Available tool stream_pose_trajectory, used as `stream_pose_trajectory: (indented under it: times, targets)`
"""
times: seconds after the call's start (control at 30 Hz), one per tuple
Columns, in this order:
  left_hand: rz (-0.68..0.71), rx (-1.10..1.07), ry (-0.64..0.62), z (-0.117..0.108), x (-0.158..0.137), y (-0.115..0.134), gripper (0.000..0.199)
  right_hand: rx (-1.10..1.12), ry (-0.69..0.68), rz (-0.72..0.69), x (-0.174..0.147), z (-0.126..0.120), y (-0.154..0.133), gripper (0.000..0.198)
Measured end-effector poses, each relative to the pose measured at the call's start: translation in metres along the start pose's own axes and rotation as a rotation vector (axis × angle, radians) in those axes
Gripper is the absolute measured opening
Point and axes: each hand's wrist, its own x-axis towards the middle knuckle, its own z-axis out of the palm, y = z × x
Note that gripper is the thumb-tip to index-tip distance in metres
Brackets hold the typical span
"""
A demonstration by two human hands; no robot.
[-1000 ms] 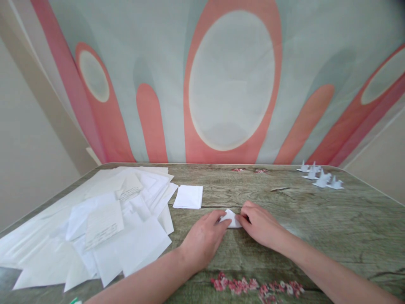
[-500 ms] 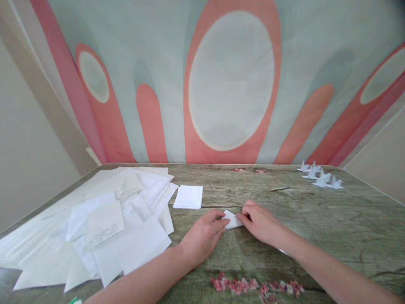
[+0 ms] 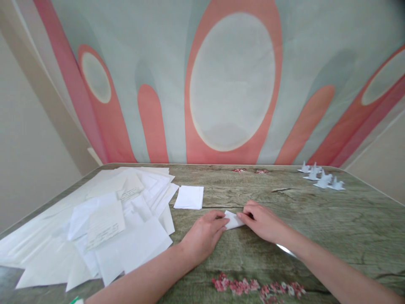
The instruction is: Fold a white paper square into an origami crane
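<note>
Between my two hands, a small folded piece of white paper (image 3: 233, 220) lies on the wood-grain tabletop. My left hand (image 3: 207, 231) grips its left end, thumb and fingers closed on the edge. At the opposite end, my right hand (image 3: 260, 220) pinches the paper, fingers curled in. The fold's exact shape is partly covered by my fingertips. Just beyond my left hand sits a stack of square white paper sheets (image 3: 189, 197). Several folded white paper cranes (image 3: 323, 179) stand at the far right of the table.
A wide spread of loose white paper sheets (image 3: 139, 245) covers the table's left side, some bearing handwriting. Pink flower patterns (image 3: 240, 286) mark the table (image 3: 341, 228) near its front. Behind it hangs a grey-green backdrop (image 3: 172, 50) with coral shapes.
Both hands keep hold of the folded paper. My right wrist has turned slightly, showing more of a shiny bracelet. The whole view has shifted a little.
</note>
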Motion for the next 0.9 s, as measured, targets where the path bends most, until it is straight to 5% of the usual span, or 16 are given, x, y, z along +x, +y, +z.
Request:
stream_pose_trajectory:
  times: [0.13, 0.23, 0.9]
  targets:
    - [0.005, -0.004, 0.013, -0.001, 0.001, 0.0, 0.028, 0.225, -0.06, -0.035, 0.0, -0.004, 0.008, 0.016]
    - [0.012, -0.003, 0.015, -0.001, 0.001, -0.001, 0.028, 0.327, -0.068, -0.048, 0.0, -0.002, 0.011, 0.026]
    - [0.049, 0.115, 0.022, 0.002, -0.001, -0.001, 0.03, 0.311, -0.013, -0.022, 0.0, 0.005, 0.002, 0.015]
